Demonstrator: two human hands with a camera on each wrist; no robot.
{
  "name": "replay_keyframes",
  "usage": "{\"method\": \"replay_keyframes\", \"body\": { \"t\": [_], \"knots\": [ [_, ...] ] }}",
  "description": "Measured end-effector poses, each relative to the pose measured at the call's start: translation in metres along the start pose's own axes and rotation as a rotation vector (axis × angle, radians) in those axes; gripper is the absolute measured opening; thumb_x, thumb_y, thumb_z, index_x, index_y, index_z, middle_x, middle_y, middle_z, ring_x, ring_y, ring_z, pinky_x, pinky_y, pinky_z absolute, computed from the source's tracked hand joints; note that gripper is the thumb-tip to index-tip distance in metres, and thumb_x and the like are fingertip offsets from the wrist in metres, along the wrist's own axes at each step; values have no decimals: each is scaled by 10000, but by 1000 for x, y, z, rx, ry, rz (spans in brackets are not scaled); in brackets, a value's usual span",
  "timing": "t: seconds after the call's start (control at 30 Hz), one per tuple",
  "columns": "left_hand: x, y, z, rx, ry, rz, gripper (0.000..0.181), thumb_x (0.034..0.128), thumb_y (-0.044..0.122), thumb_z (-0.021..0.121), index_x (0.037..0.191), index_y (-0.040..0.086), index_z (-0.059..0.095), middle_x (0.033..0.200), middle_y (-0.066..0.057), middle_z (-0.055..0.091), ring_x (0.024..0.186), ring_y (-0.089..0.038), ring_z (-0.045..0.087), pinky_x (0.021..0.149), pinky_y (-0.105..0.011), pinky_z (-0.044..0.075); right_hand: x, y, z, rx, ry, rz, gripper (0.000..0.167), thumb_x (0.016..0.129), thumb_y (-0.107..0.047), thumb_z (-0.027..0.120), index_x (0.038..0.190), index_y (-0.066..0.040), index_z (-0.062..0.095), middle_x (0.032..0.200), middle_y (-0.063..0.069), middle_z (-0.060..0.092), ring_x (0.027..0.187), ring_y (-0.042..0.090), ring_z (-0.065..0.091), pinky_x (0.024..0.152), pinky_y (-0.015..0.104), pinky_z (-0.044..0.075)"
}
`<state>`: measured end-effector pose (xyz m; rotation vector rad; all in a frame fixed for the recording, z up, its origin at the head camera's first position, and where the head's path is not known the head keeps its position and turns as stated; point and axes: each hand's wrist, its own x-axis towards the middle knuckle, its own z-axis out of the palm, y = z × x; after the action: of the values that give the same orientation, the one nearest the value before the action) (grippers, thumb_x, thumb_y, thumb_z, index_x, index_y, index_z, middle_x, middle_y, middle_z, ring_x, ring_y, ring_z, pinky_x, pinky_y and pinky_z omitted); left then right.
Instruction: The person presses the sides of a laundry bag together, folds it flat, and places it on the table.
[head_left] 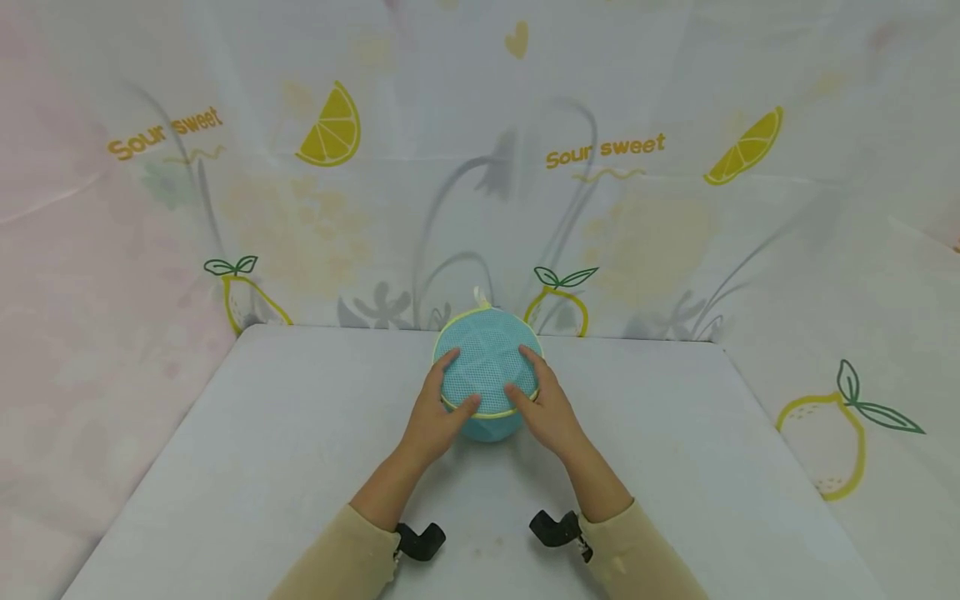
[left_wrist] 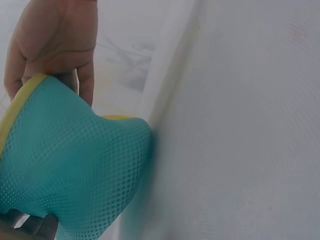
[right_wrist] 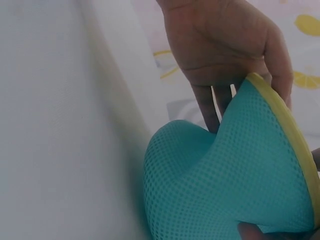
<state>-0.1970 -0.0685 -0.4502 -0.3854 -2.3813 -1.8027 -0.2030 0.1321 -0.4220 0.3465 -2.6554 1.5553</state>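
Note:
A round teal mesh bag with yellow edging and a small pale loop at its top is held between both hands above the white table. My left hand grips its left side, thumb on the near rim. On the right side, my right hand holds it the same way. In the left wrist view the mesh is creased near the left hand. The right wrist view shows the mesh dented beside the right hand; some fingers are hidden behind it.
The white table ends at a printed cloth backdrop with lemon drawings and lettering. Cloth also stands along both sides. Black devices sit at both wrists, by the beige sleeves.

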Motion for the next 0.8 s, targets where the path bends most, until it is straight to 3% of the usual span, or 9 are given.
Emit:
{"method": "replay_keyframes", "body": {
  "t": [0.23, 0.37, 0.43, 0.5, 0.6, 0.67, 0.8],
  "knots": [
    [0, 3, 3, 17, 40, 32, 745, 943, 198, 697, 1565, 173, 287, 1597, -198, 274, 1460, -390, 289, 1146, -602, 272, -2, -1, -1, -13, 0, -3, 680, 1015, -290, 598, 1581, -128, 258, 1599, 227, 265, 1443, 429, 303, 1119, 620, 307],
    [0, 3, 4, 1, 65, 54, 732, 936, 170, 698, 1555, 155, 307, 1586, -203, 291, 1452, -396, 304, 1141, -605, 280, -2, -2, 1, 34, -19, 24, 681, 1020, -280, 593, 1588, -152, 240, 1588, 243, 259, 1326, 460, 445, 896, 528, 547],
    [1, 2, 5, -9, 71, 57, 731, 935, 161, 698, 1554, 157, 310, 1585, -197, 293, 1450, -391, 308, 1142, -600, 283, -2, -2, 1, 69, -27, 40, 677, 1023, -265, 590, 1590, -162, 233, 1584, 250, 249, 1256, 466, 500, 752, 442, 603],
    [1, 1, 6, -17, 73, 55, 729, 936, 150, 697, 1554, 155, 310, 1584, -197, 294, 1447, -392, 313, 1139, -600, 288, -2, -2, 2, 98, -32, 52, 674, 1026, -251, 586, 1591, -173, 225, 1586, 246, 236, 1219, 465, 523, 688, 389, 610],
    [1, 0, 8, -25, 72, 44, 733, 939, 119, 690, 1558, 129, 297, 1586, -218, 279, 1447, -410, 304, 1139, -609, 280, -2, 0, 3, 102, -24, 50, 670, 1027, -245, 585, 1588, -168, 228, 1588, 244, 231, 1237, 471, 508, 726, 430, 607],
    [2, 1, 9, -25, 65, 28, 737, 937, 89, 684, 1558, 95, 287, 1587, -242, 264, 1451, -426, 286, 1146, -613, 262, -2, 0, 3, 87, -5, 40, 661, 1026, -247, 583, 1583, -154, 240, 1595, 242, 231, 1309, 471, 450, 876, 516, 559],
    [2, 0, 11, -16, 46, 19, 724, 940, 87, 683, 1550, 70, 294, 1587, -259, 259, 1461, -430, 264, 1161, -603, 235, -1, 0, 4, 54, 41, 39, 634, 1020, -243, 574, 1568, -133, 272, 1609, 229, 231, 1449, 428, 287, 1125, 606, 306]
  ]
}}
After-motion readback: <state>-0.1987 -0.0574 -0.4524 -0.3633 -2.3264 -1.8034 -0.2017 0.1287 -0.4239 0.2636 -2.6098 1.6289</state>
